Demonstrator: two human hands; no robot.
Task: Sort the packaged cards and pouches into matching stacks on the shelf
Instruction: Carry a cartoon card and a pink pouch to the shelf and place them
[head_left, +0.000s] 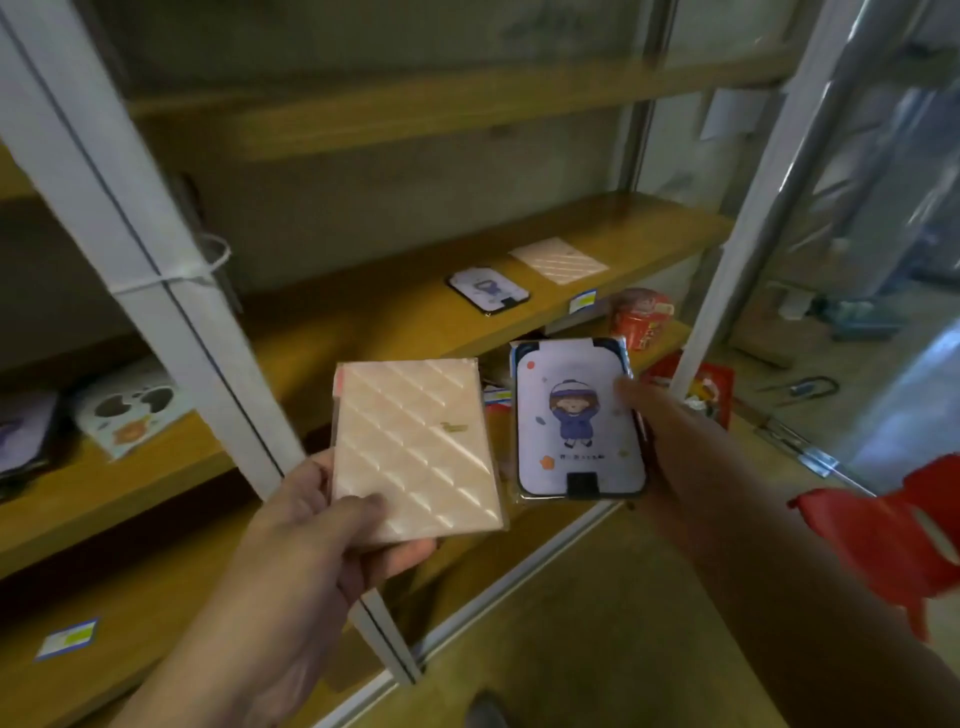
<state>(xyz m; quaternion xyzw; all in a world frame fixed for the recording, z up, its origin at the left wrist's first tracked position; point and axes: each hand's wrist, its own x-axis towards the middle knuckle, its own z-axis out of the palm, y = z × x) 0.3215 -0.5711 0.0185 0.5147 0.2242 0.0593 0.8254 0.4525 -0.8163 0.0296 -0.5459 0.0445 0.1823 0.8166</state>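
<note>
Pink quilted pouch (418, 451) gripped by left hand (322, 525); right hand (641, 410) grips cartoon card (576, 422).

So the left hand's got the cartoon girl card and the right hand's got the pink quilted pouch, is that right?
Not quite: they're swapped. The head view shows the left hand holding the pink quilted pouch and the right hand holding the cartoon girl card.
</note>
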